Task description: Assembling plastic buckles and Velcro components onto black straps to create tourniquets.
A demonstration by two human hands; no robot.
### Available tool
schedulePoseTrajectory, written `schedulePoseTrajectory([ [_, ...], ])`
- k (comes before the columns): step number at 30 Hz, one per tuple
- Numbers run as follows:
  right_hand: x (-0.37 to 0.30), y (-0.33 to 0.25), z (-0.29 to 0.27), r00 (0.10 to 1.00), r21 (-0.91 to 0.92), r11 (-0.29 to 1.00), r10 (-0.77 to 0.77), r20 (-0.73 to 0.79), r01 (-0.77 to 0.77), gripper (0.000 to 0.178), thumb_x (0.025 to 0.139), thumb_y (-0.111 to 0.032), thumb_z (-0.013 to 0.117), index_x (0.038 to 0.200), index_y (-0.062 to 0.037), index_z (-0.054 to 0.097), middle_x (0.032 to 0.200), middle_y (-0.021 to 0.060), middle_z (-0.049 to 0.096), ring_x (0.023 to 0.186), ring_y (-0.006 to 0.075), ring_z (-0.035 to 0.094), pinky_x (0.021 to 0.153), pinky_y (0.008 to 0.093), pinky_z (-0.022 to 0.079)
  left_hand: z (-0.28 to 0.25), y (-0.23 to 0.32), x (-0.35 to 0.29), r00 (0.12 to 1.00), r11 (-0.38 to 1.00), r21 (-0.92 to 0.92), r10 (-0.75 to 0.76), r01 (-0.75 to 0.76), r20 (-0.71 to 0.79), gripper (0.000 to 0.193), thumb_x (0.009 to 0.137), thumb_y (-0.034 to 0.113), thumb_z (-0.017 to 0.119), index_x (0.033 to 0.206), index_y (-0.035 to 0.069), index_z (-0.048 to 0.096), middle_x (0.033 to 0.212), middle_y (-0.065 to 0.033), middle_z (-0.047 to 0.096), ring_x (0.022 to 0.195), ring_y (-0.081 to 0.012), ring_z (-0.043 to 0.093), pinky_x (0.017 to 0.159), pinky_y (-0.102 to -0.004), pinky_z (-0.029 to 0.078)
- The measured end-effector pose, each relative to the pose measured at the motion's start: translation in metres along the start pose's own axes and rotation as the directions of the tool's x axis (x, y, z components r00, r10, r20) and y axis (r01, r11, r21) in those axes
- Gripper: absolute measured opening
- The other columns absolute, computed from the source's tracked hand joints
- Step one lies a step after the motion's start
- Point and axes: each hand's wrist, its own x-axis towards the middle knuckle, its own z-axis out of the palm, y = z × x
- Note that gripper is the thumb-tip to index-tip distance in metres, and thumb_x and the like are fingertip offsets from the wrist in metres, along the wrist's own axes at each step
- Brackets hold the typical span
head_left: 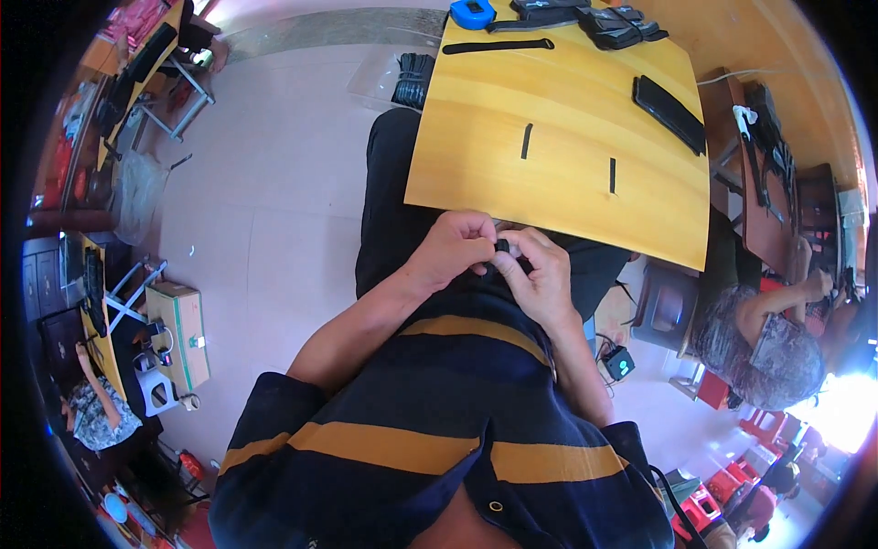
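Note:
My left hand [455,247] and my right hand [538,273] meet at the near edge of the yellow table [476,178], above my lap. Both have their fingers bent in a pinch around a small black piece [502,246]. It looks like a short bit of strap, but the fingers cover most of it and its exact kind is hard to make out. Two short black strips [526,142] lie apart on the tabletop beyond my hands. Farther off, a long black strap [498,46] with a loop at one end lies near the far left edge.
Bundles of black straps [617,26] and a blue tape measure [472,13] sit at the table's far side. A flat black case [669,114] lies toward its right. Left of the table, a clear bag [375,78] holds black cords. Co-workers sit at both sides.

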Motion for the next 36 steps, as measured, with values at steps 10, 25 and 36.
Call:
schedulePoseTrajectory([
  [10,0.001,-0.004,0.002,0.996,-0.013,1.000,0.023,-0.082,-0.024,0.013,0.094,-0.007,0.065,0.105,-0.0018,0.070,0.085,0.0132,0.066,0.077,0.0265,0.066,0.069,0.0334,0.052,0.008,0.007,-0.005,0.948,0.746,0.611,0.316,-0.264,0.023,0.002,0.081,0.002,0.065,0.082,0.002,0.063,0.064,0.0007,0.059,0.057,-0.0064,0.056,0.052,-0.0263,0.044],
  [25,0.001,0.014,-0.012,0.977,0.192,0.958,0.213,0.008,-0.211,0.021,0.094,-0.007,0.068,0.113,-0.0072,0.076,0.085,0.0087,0.070,0.080,0.0172,0.067,0.075,0.0294,0.052,0.020,0.040,0.000,0.864,0.234,0.877,0.401,-0.419,0.306,0.019,0.081,0.019,0.075,0.076,0.005,0.064,0.069,-0.0150,0.064,0.065,-0.0355,0.064,0.059,-0.0453,0.048],
  [36,0.000,0.007,-0.003,0.989,0.126,0.983,0.137,-0.047,-0.130,0.015,0.095,-0.008,0.065,0.104,-0.0022,0.075,0.086,0.0117,0.071,0.080,0.0237,0.069,0.074,0.0316,0.053,0.009,0.033,0.003,0.930,0.487,0.802,0.294,-0.345,0.221,0.021,0.083,0.016,0.072,0.070,0.004,0.059,0.060,-0.0110,0.056,0.054,-0.0247,0.053,0.054,-0.0385,0.041],
])
